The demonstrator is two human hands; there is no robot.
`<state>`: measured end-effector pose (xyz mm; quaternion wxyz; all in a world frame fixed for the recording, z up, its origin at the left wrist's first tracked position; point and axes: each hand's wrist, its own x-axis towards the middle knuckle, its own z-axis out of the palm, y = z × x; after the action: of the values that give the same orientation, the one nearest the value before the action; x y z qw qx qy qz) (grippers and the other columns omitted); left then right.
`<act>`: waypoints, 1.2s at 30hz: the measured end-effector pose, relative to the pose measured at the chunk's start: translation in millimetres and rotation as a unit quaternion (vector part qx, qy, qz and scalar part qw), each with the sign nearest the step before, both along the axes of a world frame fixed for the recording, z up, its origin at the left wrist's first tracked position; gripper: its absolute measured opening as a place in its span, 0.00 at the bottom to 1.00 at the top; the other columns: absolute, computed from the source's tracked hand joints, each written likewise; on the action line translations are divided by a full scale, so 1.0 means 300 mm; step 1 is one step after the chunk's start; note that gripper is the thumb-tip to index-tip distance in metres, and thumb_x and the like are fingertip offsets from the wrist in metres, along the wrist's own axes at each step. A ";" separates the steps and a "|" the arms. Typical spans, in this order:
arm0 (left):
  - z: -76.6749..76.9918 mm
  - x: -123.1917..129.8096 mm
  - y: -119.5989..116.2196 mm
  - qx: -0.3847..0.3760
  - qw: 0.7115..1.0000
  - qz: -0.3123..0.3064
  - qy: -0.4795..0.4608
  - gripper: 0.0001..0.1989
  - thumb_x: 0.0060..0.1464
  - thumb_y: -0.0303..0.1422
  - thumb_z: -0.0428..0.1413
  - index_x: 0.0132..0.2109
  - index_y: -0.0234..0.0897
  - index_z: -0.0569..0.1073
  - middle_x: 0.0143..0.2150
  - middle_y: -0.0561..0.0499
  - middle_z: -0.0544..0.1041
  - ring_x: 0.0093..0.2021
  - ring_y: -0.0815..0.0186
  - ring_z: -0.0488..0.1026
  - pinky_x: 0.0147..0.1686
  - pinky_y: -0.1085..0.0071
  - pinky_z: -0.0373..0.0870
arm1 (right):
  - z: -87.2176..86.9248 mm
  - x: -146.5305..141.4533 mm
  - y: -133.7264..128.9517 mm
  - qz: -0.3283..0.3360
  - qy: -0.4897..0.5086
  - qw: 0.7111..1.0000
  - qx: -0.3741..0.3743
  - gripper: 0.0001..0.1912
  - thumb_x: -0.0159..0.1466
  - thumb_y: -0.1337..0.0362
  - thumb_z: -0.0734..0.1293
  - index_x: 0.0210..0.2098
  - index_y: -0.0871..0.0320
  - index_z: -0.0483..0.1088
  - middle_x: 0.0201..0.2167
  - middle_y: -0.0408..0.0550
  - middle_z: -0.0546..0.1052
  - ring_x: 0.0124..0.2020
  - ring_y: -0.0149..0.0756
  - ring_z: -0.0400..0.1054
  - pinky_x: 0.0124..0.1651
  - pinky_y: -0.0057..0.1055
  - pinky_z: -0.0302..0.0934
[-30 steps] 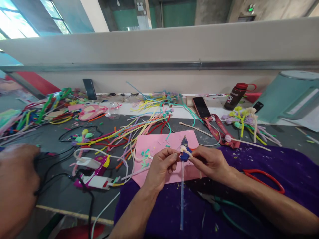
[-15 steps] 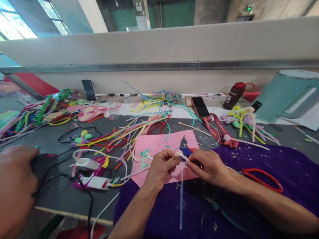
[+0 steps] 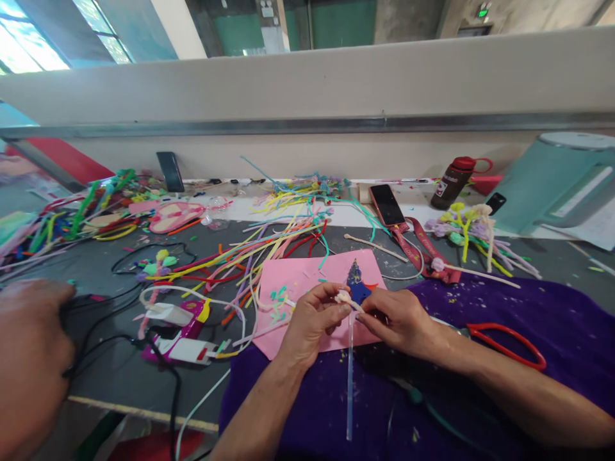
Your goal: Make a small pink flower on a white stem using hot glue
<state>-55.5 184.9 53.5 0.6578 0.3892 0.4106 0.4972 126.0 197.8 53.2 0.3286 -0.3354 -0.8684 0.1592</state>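
Between my two hands is a pale cream pipe cleaner (image 3: 354,303), its left end bunched into a small fluffy knot. My left hand (image 3: 317,318) pinches the knotted end between thumb and fingers. The other end is gripped by the thumb and fingertips of my right hand (image 3: 396,320). Just beyond the fingers lies a blue hot glue gun (image 3: 358,289) with an orange trigger, partly covered by my hands. A clear glue stick (image 3: 350,390) sticks out of its back toward me. Under them is a pink sheet (image 3: 278,275) scattered with green clippings.
Red-handled scissors (image 3: 507,342) lie on the purple cloth (image 3: 446,410) by my right forearm. Bundles of coloured pipe cleaners (image 3: 269,240) spread beyond the sheet. A power strip (image 3: 177,342) with cables is at left, near another person's hand (image 3: 33,358). A kettle (image 3: 552,186) stands at right.
The knotted end of the pipe cleaner has turned slightly between my left fingers and dipped a little. Both hands stay in nearly the same place.
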 end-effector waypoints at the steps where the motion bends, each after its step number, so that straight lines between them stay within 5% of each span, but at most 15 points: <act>1: 0.001 -0.001 0.000 -0.001 1.000 0.001 -0.002 0.15 0.39 0.31 0.64 0.38 0.36 0.74 0.23 0.59 0.67 0.16 0.80 0.54 0.16 0.79 0.47 | -0.001 0.000 0.000 0.000 -0.001 1.000 -0.001 0.10 0.63 0.61 0.61 0.28 0.59 0.67 0.21 0.43 0.69 0.19 0.26 0.58 0.23 0.25 0.50; 6: 0.002 -0.011 0.004 -0.003 1.000 0.010 -0.028 0.16 0.38 0.30 0.65 0.39 0.36 0.73 0.25 0.57 0.69 0.17 0.80 0.56 0.16 0.80 0.49 | -0.001 -0.004 -0.001 -0.011 0.018 0.999 -0.041 0.11 0.62 0.60 0.61 0.27 0.59 0.68 0.21 0.44 0.69 0.20 0.27 0.60 0.24 0.24 0.51; 11: -0.010 -0.010 0.002 0.006 0.999 0.003 -0.032 0.13 0.40 0.29 0.64 0.37 0.36 0.74 0.31 0.52 0.74 0.19 0.79 0.58 0.17 0.80 0.50 | 0.030 -0.007 -0.004 -0.006 0.074 0.978 -0.196 0.12 0.61 0.61 0.63 0.25 0.61 0.68 0.18 0.41 0.67 0.20 0.25 0.59 0.23 0.22 0.51; 19: -0.010 0.000 -0.010 0.005 0.999 -0.050 -0.006 0.06 0.47 0.31 0.60 0.31 0.32 0.75 0.21 0.55 0.66 0.19 0.79 0.56 0.19 0.79 0.50 | 0.037 -0.020 -0.015 0.071 0.179 0.864 -0.466 0.13 0.60 0.57 0.63 0.25 0.61 0.64 0.14 0.37 0.64 0.13 0.23 0.56 0.17 0.21 0.49; 25: -0.011 0.012 -0.017 0.003 0.999 -0.046 0.018 0.06 0.46 0.32 0.60 0.29 0.32 0.75 0.20 0.56 0.66 0.19 0.79 0.58 0.19 0.80 0.52 | 0.025 -0.029 -0.023 0.083 0.200 0.844 -0.491 0.15 0.60 0.57 0.64 0.23 0.60 0.63 0.12 0.36 0.63 0.12 0.22 0.54 0.15 0.20 0.46; 36: 0.015 -0.026 -0.010 0.005 0.999 0.014 -0.038 0.09 0.49 0.34 0.58 0.27 0.33 0.70 0.22 0.53 0.74 0.13 0.80 0.61 0.11 0.83 0.50 | 0.027 -0.031 -0.003 0.051 0.212 0.869 -0.444 0.12 0.59 0.58 0.65 0.29 0.62 0.69 0.19 0.39 0.68 0.15 0.21 0.59 0.18 0.20 0.53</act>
<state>-63.2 181.9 58.1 0.6640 0.3675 0.3878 0.5231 116.7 196.8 61.3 0.3130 -0.3593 -0.6314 0.6118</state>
